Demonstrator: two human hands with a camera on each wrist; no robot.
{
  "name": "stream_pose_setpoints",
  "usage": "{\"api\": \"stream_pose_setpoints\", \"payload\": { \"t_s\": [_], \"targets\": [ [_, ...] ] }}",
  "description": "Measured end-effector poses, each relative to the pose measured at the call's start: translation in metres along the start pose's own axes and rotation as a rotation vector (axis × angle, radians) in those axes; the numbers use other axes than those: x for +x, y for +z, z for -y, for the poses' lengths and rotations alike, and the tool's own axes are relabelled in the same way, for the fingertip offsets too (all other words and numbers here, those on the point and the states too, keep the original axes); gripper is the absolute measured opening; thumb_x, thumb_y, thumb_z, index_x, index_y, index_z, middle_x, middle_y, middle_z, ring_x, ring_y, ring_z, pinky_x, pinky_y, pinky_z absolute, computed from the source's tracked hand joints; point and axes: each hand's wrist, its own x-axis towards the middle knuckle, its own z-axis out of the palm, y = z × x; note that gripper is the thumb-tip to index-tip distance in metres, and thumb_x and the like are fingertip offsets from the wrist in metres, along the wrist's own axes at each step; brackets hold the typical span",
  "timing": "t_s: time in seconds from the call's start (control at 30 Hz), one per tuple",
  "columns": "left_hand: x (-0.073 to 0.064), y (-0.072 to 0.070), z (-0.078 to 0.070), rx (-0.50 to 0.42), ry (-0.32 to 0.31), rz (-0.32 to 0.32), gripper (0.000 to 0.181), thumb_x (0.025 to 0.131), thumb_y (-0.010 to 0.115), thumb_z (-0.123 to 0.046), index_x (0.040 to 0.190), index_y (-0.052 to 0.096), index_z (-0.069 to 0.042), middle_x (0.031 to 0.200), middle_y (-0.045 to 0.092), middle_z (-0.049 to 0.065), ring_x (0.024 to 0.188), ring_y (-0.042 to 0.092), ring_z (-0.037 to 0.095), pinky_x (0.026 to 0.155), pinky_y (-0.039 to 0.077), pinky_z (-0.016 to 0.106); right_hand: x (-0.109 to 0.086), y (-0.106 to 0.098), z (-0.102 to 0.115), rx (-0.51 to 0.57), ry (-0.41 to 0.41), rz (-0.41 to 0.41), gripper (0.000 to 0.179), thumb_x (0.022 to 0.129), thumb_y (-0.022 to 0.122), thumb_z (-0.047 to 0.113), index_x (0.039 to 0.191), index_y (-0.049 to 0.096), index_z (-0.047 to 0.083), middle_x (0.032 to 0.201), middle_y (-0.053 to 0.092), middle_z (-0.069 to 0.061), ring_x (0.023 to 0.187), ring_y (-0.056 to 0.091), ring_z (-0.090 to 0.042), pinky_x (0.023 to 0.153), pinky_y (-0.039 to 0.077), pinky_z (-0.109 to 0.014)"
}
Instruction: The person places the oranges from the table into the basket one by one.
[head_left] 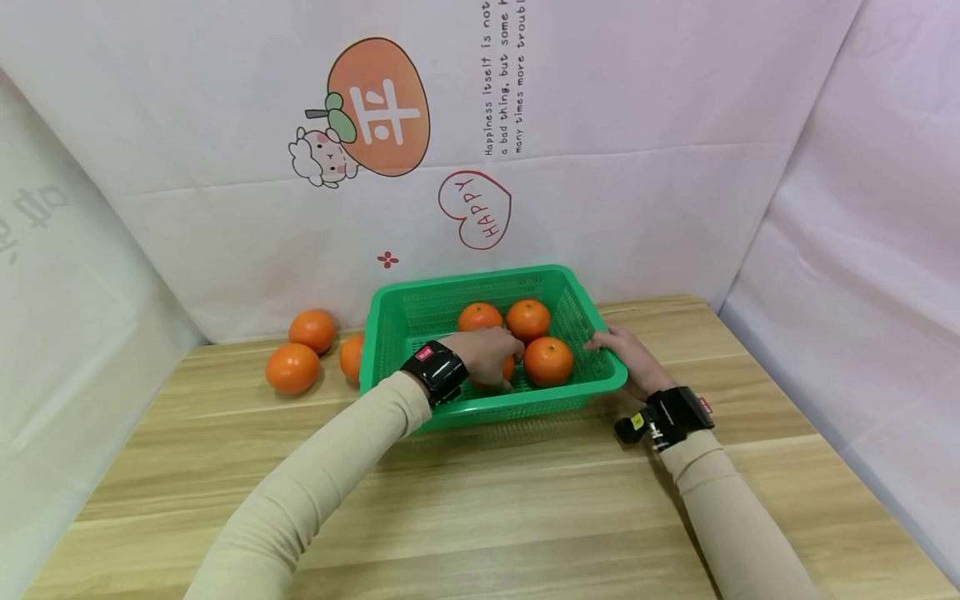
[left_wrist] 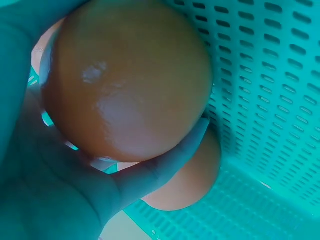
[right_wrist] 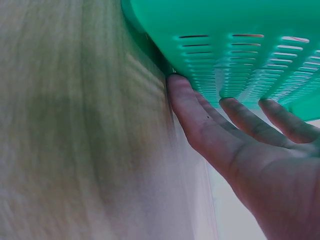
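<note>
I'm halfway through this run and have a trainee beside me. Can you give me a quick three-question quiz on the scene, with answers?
1. Which hand grips an orange?
2. True or false: the right hand is at the end of the basket nearest the loose oranges.
3. In the head view, how many oranges can be seen on the table outside the basket?

Key:
1. The left hand.
2. False; it is at the opposite end.
3. Three, one of them partly hidden by the basket.
</note>
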Motion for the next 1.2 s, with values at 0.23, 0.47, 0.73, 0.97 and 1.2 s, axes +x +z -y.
{"api": "stream_pose_setpoints", "payload": {
  "t_s": [0.23,0.47,0.73,0.97,1.2],
  "targets": [
    [-0.003,0.0,0.0,-0.014,-0.013,-0.007,0.051,0.093,0.081,-0.038,0.136,0.066,-0.015,0.132,0.065,0.003,0.118,0.058,0.02,0.102,0.053,0.036,-0.002,0.0,0.001,0.01,-0.006,0.002,0.072,0.099,0.045,0.009,0.166,0.021,-0.001,0.13,0.066,-0.006,0.092,0.075,-0.01,0.081,0.063,-0.026],
    [-0.004,0.001,0.0,-0.018,0.0,-0.026,0.052,0.093,0.081,-0.038,0.136,0.066,-0.014,0.134,0.064,0.003,0.12,0.059,0.02,0.103,0.053,0.036,-0.001,0.002,0.001,-0.006,0.014,0.0,0.073,0.1,0.044,0.012,0.167,0.017,0.002,0.157,0.039,-0.037,0.1,0.072,-0.008,0.084,0.062,-0.025],
    [-0.005,-0.001,0.001,-0.009,0.013,-0.033,0.053,0.093,0.081,-0.039,0.137,0.066,-0.013,0.136,0.063,0.003,0.121,0.059,0.02,0.106,0.053,0.036,-0.001,0.002,0.0,-0.011,0.01,0.001,0.072,0.1,0.044,0.012,0.167,0.019,0.001,0.159,0.036,-0.039,0.1,0.071,-0.008,0.084,0.062,-0.025],
    [-0.009,-0.005,0.0,-0.002,0.031,-0.03,0.053,0.094,0.079,-0.041,0.137,0.066,-0.014,0.139,0.063,0.004,0.122,0.06,0.019,0.106,0.053,0.036,-0.002,0.002,0.001,-0.008,0.008,-0.002,0.072,0.101,0.045,0.012,0.167,0.019,0.001,0.153,0.044,-0.034,0.1,0.071,-0.008,0.084,0.062,-0.026],
    [-0.011,-0.013,-0.001,-0.04,0.048,-0.048,0.049,0.094,0.079,-0.039,0.135,0.066,-0.014,0.139,0.063,0.003,0.112,0.06,0.017,0.1,0.055,0.036,-0.002,0.0,0.001,0.003,-0.003,0.002,0.073,0.099,0.046,0.011,0.166,0.019,0.0,0.139,0.06,-0.016,0.098,0.073,-0.009,0.084,0.063,-0.027]
  ]
}}
